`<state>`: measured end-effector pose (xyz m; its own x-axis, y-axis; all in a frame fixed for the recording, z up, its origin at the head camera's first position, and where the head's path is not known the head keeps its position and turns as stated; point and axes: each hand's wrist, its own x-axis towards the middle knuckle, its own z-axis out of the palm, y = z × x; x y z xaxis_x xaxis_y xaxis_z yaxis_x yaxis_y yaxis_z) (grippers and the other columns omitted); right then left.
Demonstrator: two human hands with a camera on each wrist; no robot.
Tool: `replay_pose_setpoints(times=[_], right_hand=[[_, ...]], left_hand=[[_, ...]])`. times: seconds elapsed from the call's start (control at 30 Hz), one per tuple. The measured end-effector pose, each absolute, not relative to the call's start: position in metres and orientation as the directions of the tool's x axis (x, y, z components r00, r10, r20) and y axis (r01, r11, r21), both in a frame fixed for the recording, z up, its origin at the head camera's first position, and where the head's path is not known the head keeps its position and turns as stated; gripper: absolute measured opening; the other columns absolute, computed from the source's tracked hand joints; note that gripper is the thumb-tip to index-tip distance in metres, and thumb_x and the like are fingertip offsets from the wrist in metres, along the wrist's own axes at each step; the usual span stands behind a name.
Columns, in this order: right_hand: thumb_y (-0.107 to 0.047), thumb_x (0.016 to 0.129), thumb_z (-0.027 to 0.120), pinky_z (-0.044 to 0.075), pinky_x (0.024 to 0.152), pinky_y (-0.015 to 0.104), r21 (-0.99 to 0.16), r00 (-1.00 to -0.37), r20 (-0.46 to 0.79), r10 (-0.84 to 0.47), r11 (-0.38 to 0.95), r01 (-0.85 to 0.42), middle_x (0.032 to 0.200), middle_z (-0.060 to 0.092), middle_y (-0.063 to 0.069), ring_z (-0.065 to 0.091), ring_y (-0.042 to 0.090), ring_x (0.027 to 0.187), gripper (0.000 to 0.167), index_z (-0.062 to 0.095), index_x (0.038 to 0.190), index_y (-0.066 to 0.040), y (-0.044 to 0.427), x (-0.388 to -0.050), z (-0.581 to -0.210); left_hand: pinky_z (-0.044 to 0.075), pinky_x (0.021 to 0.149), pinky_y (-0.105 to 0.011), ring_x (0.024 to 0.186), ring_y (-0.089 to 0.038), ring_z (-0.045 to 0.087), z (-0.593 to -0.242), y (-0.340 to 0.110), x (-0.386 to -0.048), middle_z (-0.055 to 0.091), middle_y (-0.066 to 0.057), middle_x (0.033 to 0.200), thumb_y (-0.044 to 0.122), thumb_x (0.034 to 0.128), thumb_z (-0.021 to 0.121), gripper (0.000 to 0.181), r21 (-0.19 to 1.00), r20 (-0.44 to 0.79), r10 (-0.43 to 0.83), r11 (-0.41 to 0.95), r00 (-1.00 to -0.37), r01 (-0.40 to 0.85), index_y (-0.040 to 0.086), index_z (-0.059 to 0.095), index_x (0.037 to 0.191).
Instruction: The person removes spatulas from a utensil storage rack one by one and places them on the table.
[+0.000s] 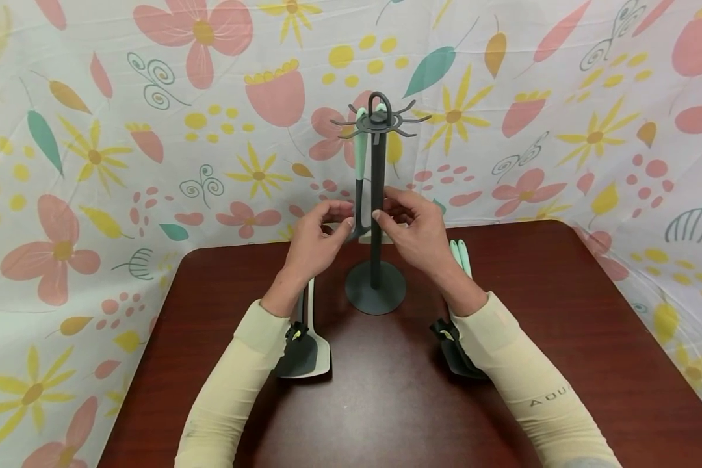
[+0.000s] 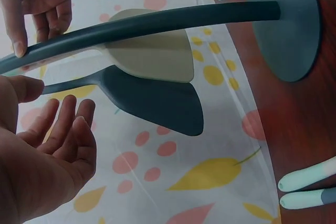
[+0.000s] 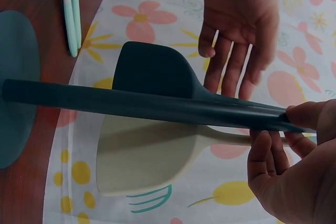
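Note:
A dark utensil stand (image 1: 377, 201) with a round base and a ring of hooks stands upright on the table. From its hooks hang a dark spatula (image 2: 157, 103) with a mint handle and a cream spatula (image 3: 147, 156), their blades beside the pole. My left hand (image 1: 317, 235) is at the dark spatula's neck, its thumb by the shaft and its fingers loosely spread. On the other side, the thumb of my right hand (image 1: 418, 227) touches the pole. Its relaxed fingers lie near the cream spatula's thin handle, which they partly hide.
Left of the stand, a dark turner (image 1: 298, 357) and a cream turner (image 1: 322, 354) lie on the brown table (image 1: 351, 409). Two mint handles (image 1: 461, 253) show at the right, partly under my forearm. Behind the table hangs a flowered cloth (image 1: 222, 156).

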<state>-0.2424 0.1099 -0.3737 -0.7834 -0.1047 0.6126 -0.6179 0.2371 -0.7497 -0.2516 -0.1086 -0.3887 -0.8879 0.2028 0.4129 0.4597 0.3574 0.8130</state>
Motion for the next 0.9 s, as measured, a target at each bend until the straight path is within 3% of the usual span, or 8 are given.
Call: replay_pose_setpoints(times=[0.33,0.9], right_hand=[[-0.003,0.097,0.076,0.058,0.078,0.022,-0.757,-0.789,0.605,-0.103,0.233,-0.611,0.105,0.073,0.016,0.072,0.024,0.088,0.037,0.073,0.134,-0.002,0.109,-0.242,-0.373],[-0.002,0.097,0.076,0.057,0.076,0.021,-0.757,-0.787,0.609,-0.101,0.223,-0.614,0.102,0.074,0.015,0.072,0.023,0.086,0.034,0.075,0.132,-0.004,0.109,-0.243,-0.373]], left_hand=[[0.055,0.089,-0.043,0.109,-0.012,0.069,-0.385,-0.100,-0.255,0.074,0.000,0.119,0.026,0.1055,0.069,0.028,0.837,0.395,0.198,0.325,-0.897,0.440,0.015,0.072,0.131],[0.054,0.084,-0.036,0.100,-0.012,0.070,-0.375,-0.088,-0.264,0.076,-0.002,0.114,0.018,0.1072,0.066,0.023,0.822,0.417,0.198,0.335,-0.887,0.461,0.012,0.071,0.128]])
